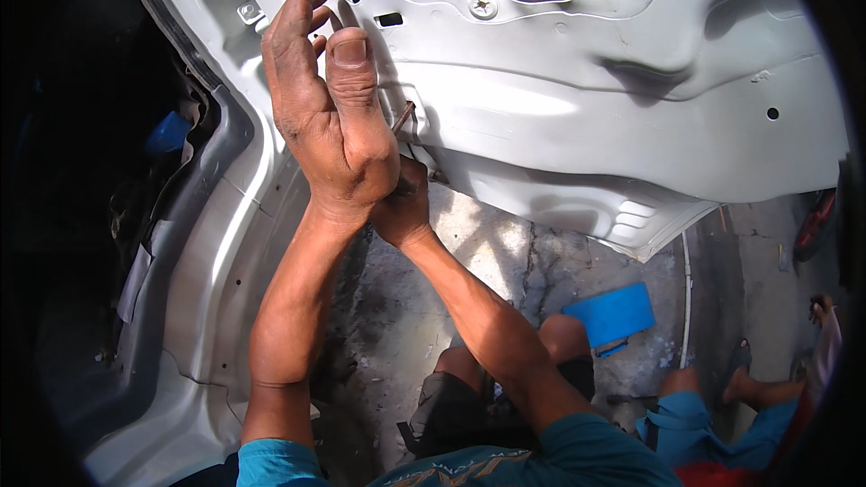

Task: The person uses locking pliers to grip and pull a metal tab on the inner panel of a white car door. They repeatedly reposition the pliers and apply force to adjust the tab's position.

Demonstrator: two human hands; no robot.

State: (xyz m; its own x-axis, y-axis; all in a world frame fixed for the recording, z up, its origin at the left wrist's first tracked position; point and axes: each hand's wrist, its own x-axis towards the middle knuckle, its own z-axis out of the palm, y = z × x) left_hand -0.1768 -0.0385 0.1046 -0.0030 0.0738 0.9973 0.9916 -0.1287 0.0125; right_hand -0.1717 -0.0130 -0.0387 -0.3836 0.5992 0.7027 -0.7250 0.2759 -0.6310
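My left hand (329, 117) is raised in front of a bare silver-white vehicle door panel (505, 99), its fingers stretched upward and its thumb apart from them. I see nothing held in it. Lower down, my right hand (406, 203) is partly covered by the left wrist, its fingers curled close to the panel's lower edge. A thin rust-brown rod (404, 117) juts out just above the right hand, against the panel. Whether the right fingers grip this rod is hidden.
On the left runs the silver door frame (225, 243) of the vehicle, with a dark interior beyond. A blue flat box (612, 314) lies on the concrete floor (487, 243). Another person in blue shorts (695, 424) is at the lower right.
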